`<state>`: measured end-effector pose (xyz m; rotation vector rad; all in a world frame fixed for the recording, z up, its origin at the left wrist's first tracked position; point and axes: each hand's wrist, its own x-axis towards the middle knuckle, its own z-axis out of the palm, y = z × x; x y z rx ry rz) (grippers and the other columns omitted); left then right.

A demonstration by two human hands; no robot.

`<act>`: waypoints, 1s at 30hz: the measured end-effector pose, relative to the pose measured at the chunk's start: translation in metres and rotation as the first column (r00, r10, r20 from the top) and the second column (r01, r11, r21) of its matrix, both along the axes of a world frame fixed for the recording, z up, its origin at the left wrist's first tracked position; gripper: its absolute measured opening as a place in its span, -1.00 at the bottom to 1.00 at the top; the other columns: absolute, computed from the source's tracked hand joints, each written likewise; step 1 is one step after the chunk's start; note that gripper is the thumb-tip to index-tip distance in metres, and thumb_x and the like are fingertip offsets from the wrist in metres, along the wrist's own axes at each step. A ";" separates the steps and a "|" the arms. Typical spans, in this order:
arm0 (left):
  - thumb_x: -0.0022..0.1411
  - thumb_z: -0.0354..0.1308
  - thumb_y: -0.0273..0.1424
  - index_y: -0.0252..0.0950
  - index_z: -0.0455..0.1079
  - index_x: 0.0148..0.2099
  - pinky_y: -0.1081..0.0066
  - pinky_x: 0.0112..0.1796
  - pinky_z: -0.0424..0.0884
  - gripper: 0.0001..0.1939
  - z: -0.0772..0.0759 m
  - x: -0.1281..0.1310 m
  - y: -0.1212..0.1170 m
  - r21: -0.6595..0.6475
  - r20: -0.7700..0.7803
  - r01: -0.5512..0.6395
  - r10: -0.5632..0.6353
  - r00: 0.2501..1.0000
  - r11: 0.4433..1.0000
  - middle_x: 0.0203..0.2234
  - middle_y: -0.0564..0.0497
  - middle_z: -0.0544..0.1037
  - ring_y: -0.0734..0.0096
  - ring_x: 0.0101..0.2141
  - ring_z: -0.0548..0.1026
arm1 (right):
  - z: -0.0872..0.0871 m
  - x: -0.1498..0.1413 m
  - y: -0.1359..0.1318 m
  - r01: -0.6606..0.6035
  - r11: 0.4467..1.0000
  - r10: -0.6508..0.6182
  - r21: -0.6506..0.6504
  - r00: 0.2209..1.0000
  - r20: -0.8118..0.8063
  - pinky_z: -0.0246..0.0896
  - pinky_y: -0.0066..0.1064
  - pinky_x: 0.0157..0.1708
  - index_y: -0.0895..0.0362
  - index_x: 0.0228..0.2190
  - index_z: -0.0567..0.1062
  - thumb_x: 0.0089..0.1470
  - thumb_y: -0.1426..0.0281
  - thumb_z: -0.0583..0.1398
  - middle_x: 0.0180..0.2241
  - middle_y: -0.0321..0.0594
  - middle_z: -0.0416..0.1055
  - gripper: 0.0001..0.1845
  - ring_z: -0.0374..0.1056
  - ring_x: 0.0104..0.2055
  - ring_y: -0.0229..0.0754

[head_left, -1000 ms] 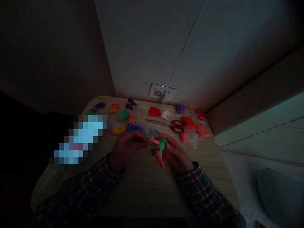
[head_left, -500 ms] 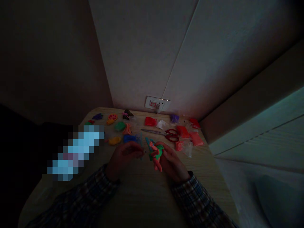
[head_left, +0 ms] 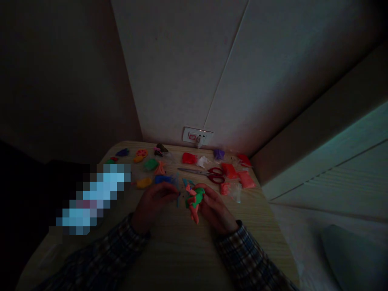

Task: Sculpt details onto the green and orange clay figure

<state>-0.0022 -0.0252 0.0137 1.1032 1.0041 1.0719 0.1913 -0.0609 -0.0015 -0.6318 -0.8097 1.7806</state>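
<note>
The room is dim. My right hand (head_left: 214, 210) is closed around a green and orange clay figure (head_left: 194, 201), held just above the wooden table (head_left: 182, 250). My left hand (head_left: 154, 202) is pinched close to the figure's left side, and a thin blue tool (head_left: 177, 199) hangs from its fingertips. Both sleeves are plaid.
Behind my hands lie red-handled scissors (head_left: 212, 174), orange clay bags (head_left: 239, 176), a red lump (head_left: 188, 158), a purple lump (head_left: 218, 153), and green (head_left: 150, 164), yellow (head_left: 143, 183) and blue (head_left: 163, 179) shapes. A wall socket (head_left: 197, 136) sits above the table's far edge. A blurred patch lies left.
The view has tilted upward, so the table and hands sit lower in the picture. My hands stay together on the clay figure, shifted slightly left.
</note>
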 end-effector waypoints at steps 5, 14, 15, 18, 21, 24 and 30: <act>-0.20 0.46 -0.37 -0.28 0.47 -0.49 0.36 -0.32 0.46 -0.77 0.005 0.002 -0.002 -0.028 0.016 0.020 -0.019 1.000 0.999 -0.55 0.06 0.56 0.32 -0.42 0.51 | 0.000 0.000 -0.001 0.012 1.000 -0.011 -0.020 1.000 0.029 0.33 -0.34 -0.26 0.08 -0.18 0.51 -0.01 0.23 0.36 -0.25 -0.21 0.48 -0.65 0.41 -0.22 -0.15; -0.19 0.49 -0.34 -0.29 0.48 -0.47 0.34 -0.28 0.43 -0.73 0.003 0.005 -0.005 -0.053 0.055 0.060 -0.057 0.997 0.997 -0.52 0.05 0.56 0.33 -0.40 0.51 | 0.001 0.000 -0.001 0.014 1.000 -0.012 -0.014 0.997 0.081 0.30 -0.28 -0.13 0.07 -0.18 0.53 0.00 0.22 0.36 -0.25 -0.23 0.50 -0.67 0.41 -0.20 -0.15; -0.17 0.48 -0.34 -0.29 0.48 -0.46 0.34 -0.28 0.42 -0.75 0.003 0.005 -0.005 -0.049 0.058 0.060 -0.057 0.997 0.997 -0.51 0.05 0.56 0.33 -0.40 0.50 | 0.001 0.000 -0.001 0.014 1.000 -0.013 -0.015 0.996 0.087 0.29 -0.27 -0.12 0.06 -0.18 0.53 0.00 0.22 0.36 -0.25 -0.23 0.50 -0.67 0.42 -0.20 -0.15; -0.14 0.47 -0.33 -0.29 0.50 -0.44 0.34 -0.27 0.41 -0.76 0.004 0.005 -0.004 -0.036 0.078 0.077 -0.074 0.994 0.996 -0.49 0.04 0.57 0.32 -0.39 0.51 | 0.001 0.000 -0.001 0.015 1.000 -0.013 -0.016 0.995 0.102 0.29 -0.26 -0.11 0.06 -0.19 0.53 -0.02 0.20 0.37 -0.24 -0.23 0.50 -0.65 0.41 -0.20 -0.14; -0.13 0.46 -0.32 -0.29 0.52 -0.44 0.36 -0.30 0.41 -0.78 0.004 0.005 -0.003 -0.020 0.073 0.100 -0.098 0.992 0.995 -0.50 0.03 0.58 0.32 -0.39 0.51 | 0.000 0.001 0.000 0.033 0.999 -0.031 -0.013 0.992 0.125 0.27 -0.28 -0.10 0.06 -0.19 0.53 -0.03 0.19 0.38 -0.24 -0.25 0.49 -0.64 0.40 -0.18 -0.16; -0.16 0.47 -0.31 -0.29 0.52 -0.45 0.36 -0.32 0.42 -0.76 0.002 0.004 -0.002 -0.030 0.070 0.114 -0.111 0.991 0.993 -0.50 0.02 0.59 0.30 -0.40 0.52 | -0.001 0.002 0.001 0.042 0.999 -0.040 -0.011 0.989 0.142 0.26 -0.29 -0.09 0.06 -0.19 0.53 -0.02 0.18 0.37 -0.26 -0.26 0.48 -0.64 0.40 -0.18 -0.17; -0.17 0.48 -0.32 -0.29 0.49 -0.46 0.34 -0.27 0.43 -0.74 0.000 0.004 -0.004 -0.041 0.085 0.094 -0.090 0.992 0.995 -0.49 0.02 0.59 0.31 -0.38 0.52 | 0.000 0.004 0.000 0.055 0.998 -0.051 -0.016 0.986 0.159 0.26 -0.29 -0.11 0.06 -0.18 0.52 -0.01 0.20 0.36 -0.24 -0.24 0.47 -0.65 0.39 -0.18 -0.15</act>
